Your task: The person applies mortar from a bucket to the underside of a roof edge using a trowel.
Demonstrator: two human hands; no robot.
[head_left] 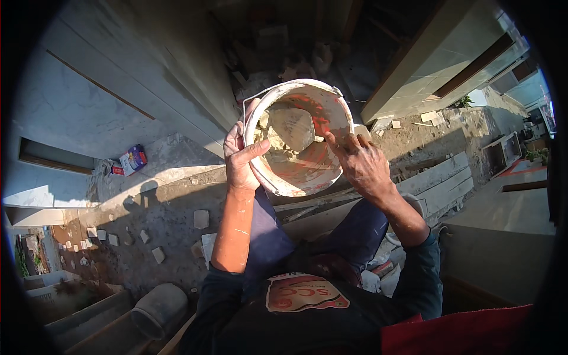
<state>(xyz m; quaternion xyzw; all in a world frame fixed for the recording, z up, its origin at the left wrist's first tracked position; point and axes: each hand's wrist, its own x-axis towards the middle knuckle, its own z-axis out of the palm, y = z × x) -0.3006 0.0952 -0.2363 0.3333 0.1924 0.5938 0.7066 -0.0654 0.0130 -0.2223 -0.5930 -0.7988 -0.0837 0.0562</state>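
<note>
My left hand (244,155) is closed on the left rim of a round bucket (296,190), its thumb over the edge and its fingers along the outside. The bucket is tilted so that its inside shows, smeared with pale paste and red streaks. A wire handle (244,106) curves round its left side. Inside, a flat, grey-beige, blade-like piece (294,127) lies among yellowish lumps (273,142). At the right rim, my right hand (362,163) has its fingers curled, one reaching inside near that piece. What its fingers grip, if anything, is hidden.
Broken light blocks (158,255) lie scattered on the dusty ground at left. A red-and-blue bag (133,160) rests by the left wall. Another bucket (158,310) lies at lower left. Long pale planks (444,182) stretch to the right. A wall corner (426,59) stands ahead right.
</note>
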